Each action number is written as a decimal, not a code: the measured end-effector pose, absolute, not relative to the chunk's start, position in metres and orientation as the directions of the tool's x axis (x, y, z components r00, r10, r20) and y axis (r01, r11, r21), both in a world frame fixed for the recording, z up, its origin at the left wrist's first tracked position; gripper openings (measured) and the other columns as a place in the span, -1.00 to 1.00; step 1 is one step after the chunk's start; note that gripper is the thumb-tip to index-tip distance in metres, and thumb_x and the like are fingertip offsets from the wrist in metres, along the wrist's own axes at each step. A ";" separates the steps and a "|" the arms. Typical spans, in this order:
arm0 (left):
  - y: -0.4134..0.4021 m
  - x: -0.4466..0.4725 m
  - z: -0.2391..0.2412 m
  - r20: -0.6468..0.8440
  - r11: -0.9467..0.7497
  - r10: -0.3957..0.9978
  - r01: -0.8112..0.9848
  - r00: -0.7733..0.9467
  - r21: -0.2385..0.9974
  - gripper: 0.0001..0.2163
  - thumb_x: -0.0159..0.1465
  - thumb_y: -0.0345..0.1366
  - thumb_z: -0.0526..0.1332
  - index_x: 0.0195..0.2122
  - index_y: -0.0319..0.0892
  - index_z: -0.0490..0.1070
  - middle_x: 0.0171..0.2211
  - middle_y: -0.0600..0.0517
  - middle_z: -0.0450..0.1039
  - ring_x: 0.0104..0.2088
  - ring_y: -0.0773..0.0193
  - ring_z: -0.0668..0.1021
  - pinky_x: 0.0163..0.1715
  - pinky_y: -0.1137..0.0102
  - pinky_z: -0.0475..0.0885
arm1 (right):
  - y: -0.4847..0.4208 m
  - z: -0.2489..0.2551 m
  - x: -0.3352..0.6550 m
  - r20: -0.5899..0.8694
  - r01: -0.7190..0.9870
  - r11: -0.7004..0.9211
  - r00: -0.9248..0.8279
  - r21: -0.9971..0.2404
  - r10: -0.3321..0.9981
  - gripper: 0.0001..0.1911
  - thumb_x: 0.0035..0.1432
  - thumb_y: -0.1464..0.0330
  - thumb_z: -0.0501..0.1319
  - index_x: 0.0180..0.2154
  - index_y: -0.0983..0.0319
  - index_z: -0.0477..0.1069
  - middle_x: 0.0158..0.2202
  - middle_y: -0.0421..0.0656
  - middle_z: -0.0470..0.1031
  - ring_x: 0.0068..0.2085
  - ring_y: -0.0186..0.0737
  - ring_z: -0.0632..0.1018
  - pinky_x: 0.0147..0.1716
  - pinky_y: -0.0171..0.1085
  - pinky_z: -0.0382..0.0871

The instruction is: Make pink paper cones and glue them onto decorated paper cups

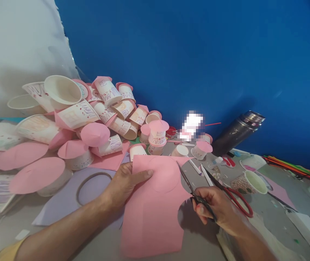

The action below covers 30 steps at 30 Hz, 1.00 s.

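A sheet of pink paper (155, 217) is pinched at its upper left edge by my left hand (124, 183), thumb on top. A faint round outline is drawn on its upper part, and curved pieces are cut out of its right edge. My right hand (214, 206) grips a pair of dark scissors (190, 183) by the handles. The blades point up and left, at the paper's right edge beside the outline. Just behind that hand lies a second pair of scissors with red handles (239, 199).
Paper cups with pink tops (75, 114) are heaped at left. A purple sheet with a ring (80, 188) lies left of my hand. At right stand a dark flask (236, 132) and a patterned cup (248, 183), near coloured strips (288, 163). A blue wall (184, 54) rises behind.
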<state>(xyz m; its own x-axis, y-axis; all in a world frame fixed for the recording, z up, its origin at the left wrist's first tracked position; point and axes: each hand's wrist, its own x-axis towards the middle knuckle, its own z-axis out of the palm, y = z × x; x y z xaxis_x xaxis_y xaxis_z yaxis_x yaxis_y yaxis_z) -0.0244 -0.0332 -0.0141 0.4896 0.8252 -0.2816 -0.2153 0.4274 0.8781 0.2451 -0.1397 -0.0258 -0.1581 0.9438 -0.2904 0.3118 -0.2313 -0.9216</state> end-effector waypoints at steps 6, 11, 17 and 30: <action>-0.032 -0.026 -0.012 -0.293 0.430 0.812 -0.179 0.504 0.885 -0.75 0.09 -0.16 0.46 -0.29 -0.22 0.66 -0.32 -0.13 0.68 -0.34 0.05 0.66 -0.37 0.31 0.53 | -0.141 -0.027 0.249 -0.296 0.311 -0.239 -0.152 -0.920 0.943 -0.40 0.05 -0.19 0.30 -0.45 0.26 0.44 -0.65 -0.22 0.39 -0.58 -0.38 0.29 -0.57 -0.34 0.04; -0.033 -0.026 -0.011 -0.295 0.434 0.812 -0.184 0.503 0.882 -0.74 0.07 -0.15 0.48 -0.29 -0.22 0.66 -0.35 -0.12 0.67 -0.36 0.05 0.65 -0.39 0.30 0.53 | -0.141 -0.028 0.253 -0.281 0.343 -0.217 -0.149 -0.914 0.948 -0.40 0.05 -0.18 0.30 -0.46 0.26 0.42 -0.66 -0.25 0.34 -0.59 -0.38 0.28 -0.57 -0.34 0.05; -0.033 -0.026 -0.011 -0.298 0.435 0.810 -0.177 0.506 0.883 -0.73 0.08 -0.15 0.47 -0.28 -0.23 0.65 -0.32 -0.14 0.68 -0.34 0.05 0.66 -0.38 0.30 0.55 | -0.141 -0.021 0.252 -0.330 0.378 -0.259 -0.135 -0.889 0.934 -0.35 0.01 -0.23 0.29 -0.49 0.26 0.41 -0.66 -0.24 0.35 -0.59 -0.39 0.27 -0.57 -0.34 0.01; -0.035 -0.025 -0.010 -0.298 0.415 0.807 -0.130 0.510 0.900 -0.72 0.06 -0.13 0.48 -0.29 -0.23 0.67 -0.29 -0.16 0.68 -0.33 0.01 0.66 -0.38 0.26 0.56 | -0.140 -0.020 0.252 -0.319 0.380 -0.240 -0.160 -0.893 0.934 -0.37 0.02 -0.22 0.30 -0.45 0.26 0.43 -0.64 -0.20 0.42 -0.57 -0.36 0.34 -0.54 -0.33 0.05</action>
<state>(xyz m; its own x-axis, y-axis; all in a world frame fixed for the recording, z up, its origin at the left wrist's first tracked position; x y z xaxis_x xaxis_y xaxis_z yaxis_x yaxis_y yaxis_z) -0.0248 -0.0349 -0.0101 0.5096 0.8070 -0.2983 -0.1304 0.4151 0.9004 0.2523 -0.1401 -0.0202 -0.1604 0.9342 -0.3188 0.3803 -0.2396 -0.8933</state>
